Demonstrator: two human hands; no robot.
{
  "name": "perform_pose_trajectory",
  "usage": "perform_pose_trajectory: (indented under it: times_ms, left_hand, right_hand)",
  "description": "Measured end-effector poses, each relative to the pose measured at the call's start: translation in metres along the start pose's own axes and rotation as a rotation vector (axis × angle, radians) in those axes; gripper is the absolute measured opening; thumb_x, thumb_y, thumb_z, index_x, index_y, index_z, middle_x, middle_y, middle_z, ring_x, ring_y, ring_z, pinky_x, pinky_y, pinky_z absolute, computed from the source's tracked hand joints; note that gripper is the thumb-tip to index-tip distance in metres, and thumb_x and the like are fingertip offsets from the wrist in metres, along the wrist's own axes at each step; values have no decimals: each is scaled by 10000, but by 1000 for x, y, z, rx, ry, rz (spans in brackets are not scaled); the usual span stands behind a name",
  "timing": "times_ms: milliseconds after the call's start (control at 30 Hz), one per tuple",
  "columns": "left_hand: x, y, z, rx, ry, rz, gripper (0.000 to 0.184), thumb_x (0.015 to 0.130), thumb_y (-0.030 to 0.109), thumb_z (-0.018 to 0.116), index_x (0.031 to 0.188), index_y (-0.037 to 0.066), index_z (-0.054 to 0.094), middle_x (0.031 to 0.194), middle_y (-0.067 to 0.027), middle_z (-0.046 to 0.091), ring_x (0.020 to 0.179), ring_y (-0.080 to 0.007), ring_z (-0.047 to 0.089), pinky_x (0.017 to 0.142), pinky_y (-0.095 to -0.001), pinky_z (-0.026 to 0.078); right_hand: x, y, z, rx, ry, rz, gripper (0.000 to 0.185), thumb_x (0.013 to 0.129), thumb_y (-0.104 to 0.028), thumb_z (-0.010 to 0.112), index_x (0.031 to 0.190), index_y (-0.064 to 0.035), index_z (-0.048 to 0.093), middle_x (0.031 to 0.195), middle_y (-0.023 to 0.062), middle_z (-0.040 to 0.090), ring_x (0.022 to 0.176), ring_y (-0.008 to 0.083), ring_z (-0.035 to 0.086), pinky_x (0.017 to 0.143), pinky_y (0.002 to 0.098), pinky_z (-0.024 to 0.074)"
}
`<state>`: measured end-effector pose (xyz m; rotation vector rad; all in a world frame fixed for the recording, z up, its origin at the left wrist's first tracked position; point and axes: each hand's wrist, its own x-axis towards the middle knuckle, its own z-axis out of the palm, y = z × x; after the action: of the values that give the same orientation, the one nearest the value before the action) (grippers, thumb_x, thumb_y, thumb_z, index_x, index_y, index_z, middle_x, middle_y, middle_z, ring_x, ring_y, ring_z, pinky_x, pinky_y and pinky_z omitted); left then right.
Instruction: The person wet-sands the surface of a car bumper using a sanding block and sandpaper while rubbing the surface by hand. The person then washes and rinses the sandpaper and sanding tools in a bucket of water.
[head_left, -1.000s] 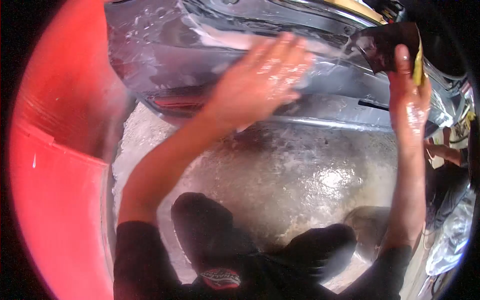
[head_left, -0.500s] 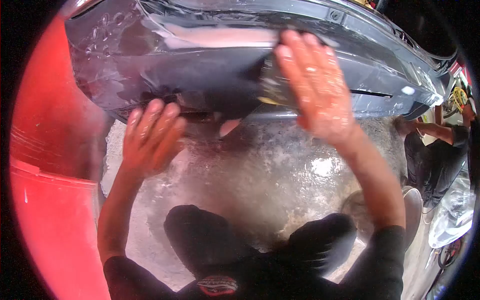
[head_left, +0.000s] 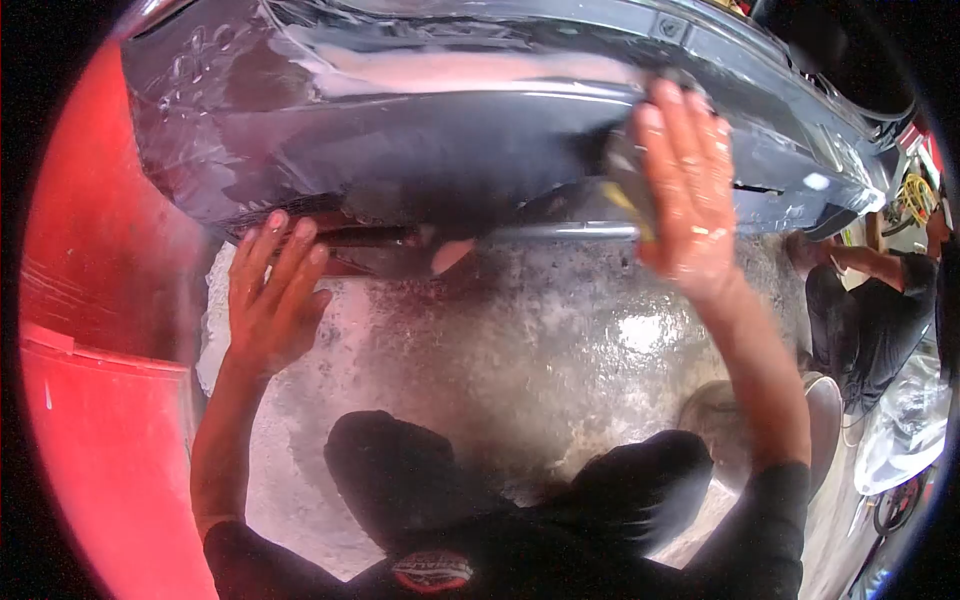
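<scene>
A wet, dark grey car bumper (head_left: pixel 400 140) stretches across the top of the view, with a long pale pink patch (head_left: pixel 470 70) along its upper part. My right hand (head_left: pixel 690 190) lies flat over a dark sanding pad (head_left: pixel 627 170) with a yellowish edge, pressing it to the bumper right of the pink patch. Most of the pad is hidden under the palm, and its exact make is blurred. At the lower left edge of the bumper is my left hand (head_left: pixel 275 295), fingers spread and holding nothing. Its fingertips are at the bumper's edge; contact is unclear.
Red panels (head_left: pixel 110 430) stand close on the left. Wet concrete floor (head_left: pixel 480 350) lies below the bumper. A round metal basin (head_left: pixel 822 430) sits beside my right forearm. Farther right, another person in dark clothes (head_left: pixel 880 310) crouches near a clear plastic-like sheet (head_left: pixel 905 430).
My right hand has slid right along the bumper with the sanding pad, uncovering more of the pink patch. My left hand has shifted slightly left and down.
</scene>
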<state>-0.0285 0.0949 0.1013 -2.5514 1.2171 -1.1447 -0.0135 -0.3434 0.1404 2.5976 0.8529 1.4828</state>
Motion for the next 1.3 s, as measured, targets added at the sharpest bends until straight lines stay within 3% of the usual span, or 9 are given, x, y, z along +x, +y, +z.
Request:
perform_pose_trajectory:
  times_ms: [133,300,367,667,767,900,1000,1133,1300]
  left_hand:
    - [39,23,6,-98,40,125,363,914,159,704,1267,91,649,1485,-120,598,1416,-348,519,1176,-544,387]
    - [3,-2,-4,-11,-46,54,360,941,127,636,1298,84,637,1480,-141,601,1432,-379,498,1168,-567,377]
    - [-16,-21,-11,31,-55,37,332,1059,165,541,1371,71,604,1495,-166,589,1416,-423,510,1167,-585,363]
    - [126,26,-5,5,202,251,390,1040,205,602,1385,23,596,1464,-248,593,1400,-486,509,1184,-598,324]
    - [127,13,2,56,164,236,429,1049,216,574,1428,15,557,1521,-247,537,1440,-482,460,1196,-604,304]
    - [145,16,13,106,79,199,510,1058,272,560,1492,8,514,1601,-214,458,1504,-437,388,1216,-579,293]
    - [172,40,19,80,76,200,521,1057,287,561,1489,-1,515,1600,-217,458,1508,-433,383,1218,-580,290]
    - [179,44,31,102,149,207,518,1076,313,537,1484,-6,518,1571,-245,480,1472,-440,433,1197,-573,319]
    - [186,48,40,154,274,222,541,1107,413,476,1449,5,570,1505,-241,557,1399,-440,524,1136,-545,387]
  right_hand:
    - [35,-45,8,211,-48,-86,641,868,-128,629,1491,-11,536,1592,202,476,1458,406,469,1225,560,322]
    - [-20,36,-15,53,9,12,676,821,-125,706,1458,34,544,1555,235,504,1435,416,492,1215,563,331]
    - [-32,46,-6,-32,141,89,674,814,-112,698,1451,45,545,1543,250,511,1432,434,489,1213,569,329]
    - [5,-9,7,208,64,50,580,899,-159,575,1461,-20,555,1554,203,518,1442,398,494,1221,558,339]
    - [-41,72,-3,-9,319,85,820,762,-254,882,1437,57,536,1456,308,563,1397,413,536,1200,560,365]
    - [-64,98,9,-150,329,446,910,963,-375,674,1573,140,236,1622,413,227,1504,609,216,1250,628,182]
    - [-56,20,20,216,125,402,967,936,-412,696,1585,128,225,1622,419,223,1518,608,184,1247,650,116]
    - [-98,102,31,-49,358,376,944,913,-328,737,1608,79,245,1642,398,211,1546,559,185,1244,639,140]
    - [-104,138,14,-74,447,686,767,1059,-276,554,1622,81,175,1663,372,178,1562,524,151,1276,551,126]
